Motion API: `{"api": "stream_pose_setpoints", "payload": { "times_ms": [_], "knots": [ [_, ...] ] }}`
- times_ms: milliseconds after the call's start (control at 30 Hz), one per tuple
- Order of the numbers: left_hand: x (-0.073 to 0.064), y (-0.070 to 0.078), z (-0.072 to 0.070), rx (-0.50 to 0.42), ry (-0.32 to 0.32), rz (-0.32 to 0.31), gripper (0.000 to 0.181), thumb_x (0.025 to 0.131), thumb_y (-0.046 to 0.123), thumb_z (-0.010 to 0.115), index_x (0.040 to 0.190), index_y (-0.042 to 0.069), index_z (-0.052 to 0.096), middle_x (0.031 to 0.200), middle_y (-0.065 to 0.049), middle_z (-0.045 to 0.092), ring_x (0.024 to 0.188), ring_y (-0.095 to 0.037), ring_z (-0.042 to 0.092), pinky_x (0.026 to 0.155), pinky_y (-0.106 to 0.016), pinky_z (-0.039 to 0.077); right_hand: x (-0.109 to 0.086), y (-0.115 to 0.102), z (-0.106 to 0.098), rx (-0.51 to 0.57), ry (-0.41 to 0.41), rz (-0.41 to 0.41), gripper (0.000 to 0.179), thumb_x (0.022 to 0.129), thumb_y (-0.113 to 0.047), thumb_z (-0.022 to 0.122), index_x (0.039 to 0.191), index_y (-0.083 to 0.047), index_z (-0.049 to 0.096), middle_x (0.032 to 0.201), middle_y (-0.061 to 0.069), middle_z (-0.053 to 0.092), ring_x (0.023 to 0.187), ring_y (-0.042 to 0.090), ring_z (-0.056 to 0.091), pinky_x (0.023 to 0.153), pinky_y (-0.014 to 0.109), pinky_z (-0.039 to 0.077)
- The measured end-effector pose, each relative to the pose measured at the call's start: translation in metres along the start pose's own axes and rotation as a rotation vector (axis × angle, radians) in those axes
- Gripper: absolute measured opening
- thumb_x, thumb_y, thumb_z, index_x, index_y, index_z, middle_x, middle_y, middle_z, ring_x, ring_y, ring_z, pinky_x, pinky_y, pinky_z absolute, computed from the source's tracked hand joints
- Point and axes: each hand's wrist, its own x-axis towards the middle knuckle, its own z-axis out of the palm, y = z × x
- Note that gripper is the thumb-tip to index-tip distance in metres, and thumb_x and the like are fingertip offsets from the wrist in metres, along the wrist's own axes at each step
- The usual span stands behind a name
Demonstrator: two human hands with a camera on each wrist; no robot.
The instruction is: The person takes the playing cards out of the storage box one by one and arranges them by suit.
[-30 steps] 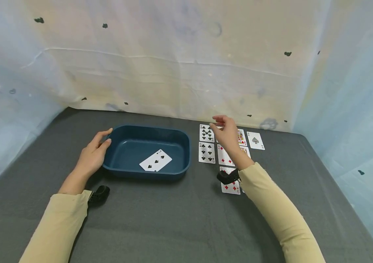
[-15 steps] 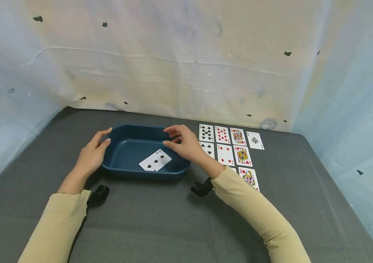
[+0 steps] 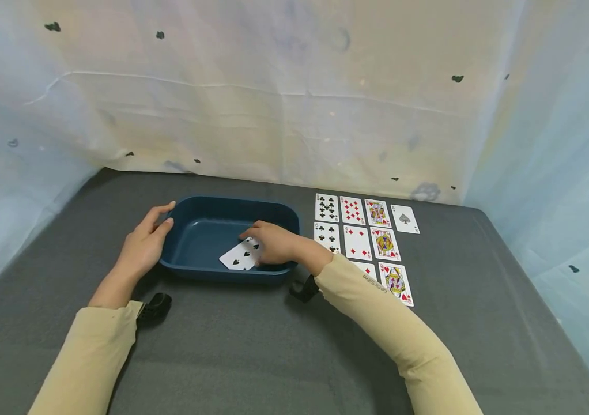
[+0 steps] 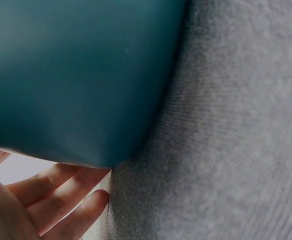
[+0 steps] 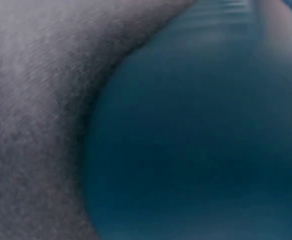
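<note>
A deep blue tray (image 3: pixel 196 272) stands on the dark cloth. My left hand (image 3: pixel 141 245) is at its left end, thumb and forefinger touching the rim. In the left wrist view several fingers (image 4: pixel 61 197) of that hand lie fairly straight against the tray's outer wall. A white playing card with black spades (image 3: pixel 237 258) lies inside the tray. Reaching over the tray's right end, my right hand (image 3: pixel 271 243) pinches the card's right part, thumb at the near edge and forefinger at the far edge. The right wrist view shows mostly blurred tray wall.
To the tray's right, face-up playing cards lie in rows: clubs (image 3: pixel 327 207), diamonds (image 3: pixel 358 242), a queen of hearts (image 3: pixel 395 283) and an ace of spades (image 3: pixel 405 219) among them. Partly over the front cards is my right sleeve (image 3: pixel 377 300). A pale patterned curtain (image 3: pixel 284 115) hangs behind.
My right hand has come left from above the laid-out cards, down into the tray and onto the spade card. The left hand has stayed at the tray's left end.
</note>
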Motion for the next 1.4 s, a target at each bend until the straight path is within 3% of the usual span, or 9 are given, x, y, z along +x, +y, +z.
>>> {"api": "stream_pose_setpoints", "payload": {
  "times_ms": [200,400,600,833,1033,1233,1400],
  "knots": [
    [0.000,0.000,-0.002,0.002,-0.009,0.021,0.054,0.105,0.043,0.022,0.155,0.025,0.017,0.154,-0.026,0.025,0.132,-0.051,0.033,0.096,-0.068,0.032,0.000,-0.004,-0.003,-0.081,-0.017,0.075,0.056,0.083,-0.025,0.076,0.132,-0.009,0.053,0.124,0.011,0.052,0.109,0.023,0.050,0.095,0.034,0.041],
    [0.000,-0.002,-0.004,0.011,-0.013,0.013,0.054,0.105,0.043,0.022,0.155,0.024,0.016,0.155,-0.026,0.023,0.133,-0.052,0.031,0.097,-0.068,0.030,-0.001,-0.010,-0.001,-0.034,0.017,0.182,0.053,0.079,-0.031,0.079,0.122,-0.009,0.057,0.114,0.010,0.053,0.094,0.020,0.049,0.082,0.030,0.044],
    [-0.001,-0.007,-0.007,0.006,-0.012,0.000,0.055,0.104,0.045,0.021,0.155,0.025,0.016,0.155,-0.026,0.023,0.135,-0.053,0.027,0.098,-0.070,0.027,-0.007,-0.014,0.006,0.155,0.230,0.145,0.037,0.087,-0.020,0.072,0.120,-0.009,0.059,0.112,0.009,0.057,0.091,0.017,0.051,0.075,0.026,0.044],
    [-0.001,-0.010,-0.010,0.015,-0.003,-0.007,0.056,0.104,0.047,0.021,0.155,0.026,0.015,0.153,-0.029,0.025,0.134,-0.054,0.026,0.097,-0.071,0.027,-0.024,-0.011,0.007,0.503,0.514,0.100,0.061,0.088,-0.010,0.070,0.141,-0.019,0.042,0.114,0.012,0.058,0.086,0.020,0.064,0.066,0.024,0.050],
    [0.000,-0.010,-0.011,0.014,0.004,-0.003,0.056,0.104,0.046,0.021,0.155,0.024,0.016,0.153,-0.028,0.024,0.134,-0.054,0.027,0.098,-0.071,0.026,-0.046,0.006,0.007,0.711,0.707,0.074,0.049,0.087,-0.003,0.068,0.133,-0.009,0.053,0.118,0.017,0.056,0.073,0.018,0.064,0.059,0.020,0.050],
    [0.001,-0.010,-0.011,0.016,0.004,0.006,0.056,0.104,0.045,0.021,0.155,0.023,0.016,0.153,-0.028,0.024,0.134,-0.054,0.027,0.098,-0.070,0.026,-0.076,0.040,0.006,0.770,0.787,0.096,0.053,0.086,0.002,0.068,0.135,-0.003,0.049,0.120,0.020,0.053,0.083,0.023,0.064,0.062,0.019,0.050],
    [0.002,-0.009,-0.010,0.013,0.001,0.010,0.056,0.104,0.044,0.021,0.155,0.022,0.016,0.154,-0.028,0.023,0.135,-0.053,0.026,0.099,-0.070,0.025,-0.108,0.074,0.007,0.724,0.825,0.250,0.054,0.087,-0.003,0.068,0.137,-0.008,0.047,0.136,0.012,0.048,0.109,0.028,0.056,0.076,0.026,0.050]
  ]
}}
